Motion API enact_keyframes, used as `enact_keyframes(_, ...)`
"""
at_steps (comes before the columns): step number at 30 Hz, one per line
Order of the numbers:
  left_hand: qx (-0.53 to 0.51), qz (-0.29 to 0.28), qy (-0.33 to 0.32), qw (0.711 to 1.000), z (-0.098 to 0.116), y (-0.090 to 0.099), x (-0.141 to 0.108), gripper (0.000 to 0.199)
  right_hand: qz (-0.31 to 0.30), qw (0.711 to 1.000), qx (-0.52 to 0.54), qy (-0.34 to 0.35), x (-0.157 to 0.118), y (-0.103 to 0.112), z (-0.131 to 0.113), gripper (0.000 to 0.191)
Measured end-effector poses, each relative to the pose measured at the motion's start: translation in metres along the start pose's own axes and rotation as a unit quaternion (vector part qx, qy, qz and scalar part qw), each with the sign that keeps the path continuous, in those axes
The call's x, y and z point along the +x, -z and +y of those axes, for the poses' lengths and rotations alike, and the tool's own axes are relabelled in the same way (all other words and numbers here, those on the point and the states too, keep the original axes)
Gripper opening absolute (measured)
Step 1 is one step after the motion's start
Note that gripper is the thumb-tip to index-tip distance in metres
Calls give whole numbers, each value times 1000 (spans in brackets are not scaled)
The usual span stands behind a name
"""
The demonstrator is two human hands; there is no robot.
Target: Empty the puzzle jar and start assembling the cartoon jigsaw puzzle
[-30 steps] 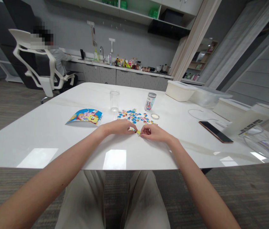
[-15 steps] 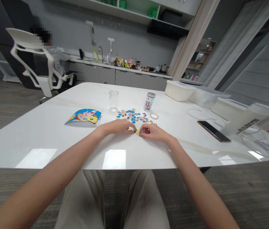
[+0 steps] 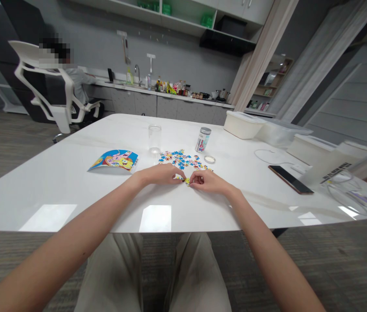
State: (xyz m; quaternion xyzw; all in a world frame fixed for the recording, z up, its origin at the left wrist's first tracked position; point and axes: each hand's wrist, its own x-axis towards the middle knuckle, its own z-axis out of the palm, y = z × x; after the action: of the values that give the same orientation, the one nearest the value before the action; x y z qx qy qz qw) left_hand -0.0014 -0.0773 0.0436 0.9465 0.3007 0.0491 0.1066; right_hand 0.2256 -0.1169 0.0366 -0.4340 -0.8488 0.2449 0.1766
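Note:
Yellow puzzle pieces (image 3: 187,181) lie on the white table between my two hands. My left hand (image 3: 162,174) rests on the tabletop, its thumb and forefinger curled in and pressing on a piece at the left side. From the right, my right hand (image 3: 206,180) pinches the edge of a yellow piece with thumb and fingertips. My fingers partly hide these pieces. Just beyond the hands spreads a loose pile of blue, yellow and pink puzzle pieces (image 3: 183,160). A curved picture sheet (image 3: 115,159) with a yellow cartoon figure lies to the left.
Behind the pile stand a clear jar (image 3: 154,138) and a printed can (image 3: 202,140), with a round lid (image 3: 209,159) beside it. At right are a dark phone (image 3: 290,179), cables and white storage boxes (image 3: 244,125). A person sits on a white chair (image 3: 68,82) at the far left.
Both hands stay in nearly the same place at the yellow pieces. The right fingers look slightly more curled. The whole view has shifted a little.

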Motion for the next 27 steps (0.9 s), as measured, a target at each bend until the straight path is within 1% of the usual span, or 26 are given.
enact_keyframes(4,-2,0,-4,1000,0,0,0,30,1,1000,5,2,0,0,2,12)
enact_keyframes(13,-7,-3,1,1000,-1,-1,1,32,-4,1000,8,1,-1,2,-1,11)
enact_keyframes(21,-4,-6,17,1000,4,2,1,31,20,1000,0,-4,0,-1,7,21)
enact_keyframes(27,6,-14,22,1000,8,4,-2,32,10,1000,-1,-8,0,0,4,13)
